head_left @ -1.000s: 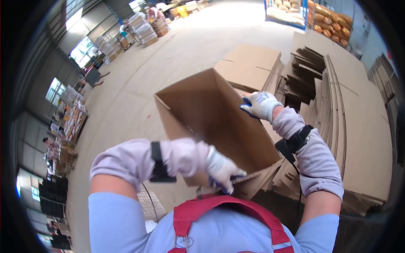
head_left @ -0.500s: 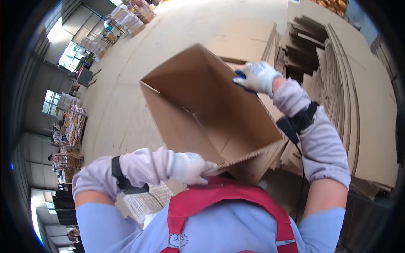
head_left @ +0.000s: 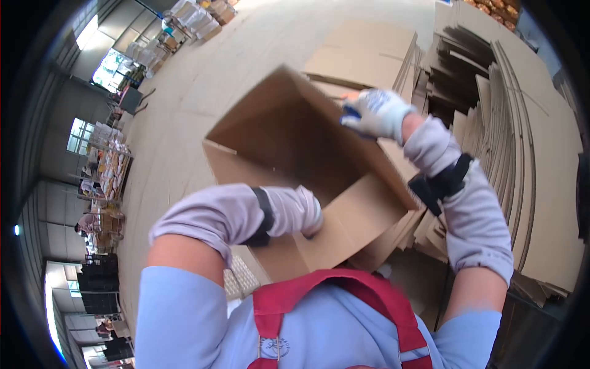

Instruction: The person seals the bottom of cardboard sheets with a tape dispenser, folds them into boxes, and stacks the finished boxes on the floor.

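Observation:
A brown cardboard box (head_left: 246, 129), its opening facing me, is held tilted in front of my body. My right hand (head_left: 378, 114), in a white glove with blue on the fingers, is closed over the box's upper right rim. My left hand (head_left: 312, 222) reaches into the near side of the opening, against a cardboard flap (head_left: 350, 224) that slants across it. The fingers of that hand are hidden behind the wrist and sleeve.
Stacks of flat cardboard sheets (head_left: 516, 154) stand along the right side, and more flat cardboard (head_left: 362, 55) lies beyond the box. A patterned white object (head_left: 241, 280) is low beside my left arm. Loaded carts (head_left: 114, 166) and people are far off at left.
My left hand has moved from the box's near edge into the opening. The near flap now slants inward across the opening. My right hand keeps its hold on the rim.

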Demonstrator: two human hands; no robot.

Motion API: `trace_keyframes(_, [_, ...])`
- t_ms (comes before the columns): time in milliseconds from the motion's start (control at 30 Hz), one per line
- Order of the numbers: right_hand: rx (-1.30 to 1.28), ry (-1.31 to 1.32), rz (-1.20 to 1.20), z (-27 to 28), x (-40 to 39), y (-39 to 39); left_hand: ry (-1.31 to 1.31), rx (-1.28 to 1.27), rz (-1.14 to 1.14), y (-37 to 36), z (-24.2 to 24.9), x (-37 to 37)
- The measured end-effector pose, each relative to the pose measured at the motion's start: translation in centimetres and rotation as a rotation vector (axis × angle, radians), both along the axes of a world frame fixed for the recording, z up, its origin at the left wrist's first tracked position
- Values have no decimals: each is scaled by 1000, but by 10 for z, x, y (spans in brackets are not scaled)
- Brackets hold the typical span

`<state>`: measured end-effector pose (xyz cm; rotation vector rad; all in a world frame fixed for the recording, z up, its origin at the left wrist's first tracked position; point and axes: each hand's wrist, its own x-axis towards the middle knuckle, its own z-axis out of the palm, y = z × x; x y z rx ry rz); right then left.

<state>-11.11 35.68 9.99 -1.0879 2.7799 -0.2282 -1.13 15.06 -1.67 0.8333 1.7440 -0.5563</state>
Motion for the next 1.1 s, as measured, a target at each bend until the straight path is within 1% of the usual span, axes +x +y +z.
trace_keyframes(67, [28, 33, -32, 3, 9, -16, 17, 42, 62, 11, 24, -4])
trace_keyframes(133, [-66, 39, -31, -2, 2, -15, 30, 101, 127, 18, 53, -12])
trace_keyframes(167, [-65, 45, -44, -6, -3, -13, 244, 208, 180, 8, 76, -28])
trace_keyframes(200, [-62, 49, -55, -9, -7, -11, 458, 274, 201, 0, 114, -44])
trace_keyframes(233, [-84, 52, -45, -10, -9, -8, 809, 550, 59, -37, 123, -72])
trace_keyframes(267, [-71, 56, -34, -10, -8, -9, 1237, 850, 48, -80, 127, -95])
trace_keyframes(333, [-122, 40, -101, -9, -5, -14, 1484, 421, 615, -147, 144, -112])
trace_keyframes(400, [-83, 92, -114, -6, 1, -20, 1111, 446, 778, -155, 126, -85])
trace_keyframes(467, [-58, 96, -109, -7, -1, -32, 529, 382, 731, -143, 107, -60])
trace_keyframes(500, [-29, 54, -89, -5, 4, -45, 467, 299, 537, -135, 79, -41])
trace_keyframes(533, [-4, 26, -74, 0, 6, -62, 417, 219, 334, -129, 63, -32])
trace_keyframes(567, [-6, 108, -83, -4, 17, -81, 419, 230, 341, -132, 61, -37])
trace_keyframes(600, [51, 187, -86, 0, 34, -96, 342, 210, 407, -133, 66, -44])
trace_keyframes(633, [98, 255, -60, -8, 50, -109, 264, 187, 474, -136, 70, -48])
trace_keyframes(667, [145, 323, -32, -24, 63, -118, 286, 389, 501, -151, 69, -45])
trace_keyframes(700, [48, 410, -20, -51, 74, -117, 240, 462, 723, -146, 95, -36])
trace_keyframes(733, [-54, 491, -7, -82, 80, -114, 488, 591, 692, -151, 111, -24])
trace_keyframes(767, [-160, 428, -50, -112, 80, -105, 734, 708, 654, -165, 116, -12])
trace_keyframes(800, [-107, 428, -37, -115, 78, -93, 1113, 695, 665, -191, 110, -6])
trace_keyframes(833, [-118, 439, -45, -115, 78, -89, 1496, 657, 655, -222, 103, -8])
trace_keyframes(900, [-155, 482, -58, -114, 70, -88, 1648, 656, 1057, -273, 50, -47])
trace_keyframes(933, [-151, 483, -55, -119, 71, -90, 1553, 713, 1047, -260, 47, -59])
trace_keyframes(1000, [-34, 440, -92, -126, 63, -97, 1427, 810, 1065, -214, 47, -96])
trace_keyframes(1033, [-115, 448, -113, -127, 61, -94, 1387, 836, 1111, -193, 41, -106])
trace_keyframes(1100, [-187, 475, -127, -122, 62, -95, 1322, 612, 994, -152, 16, -113])
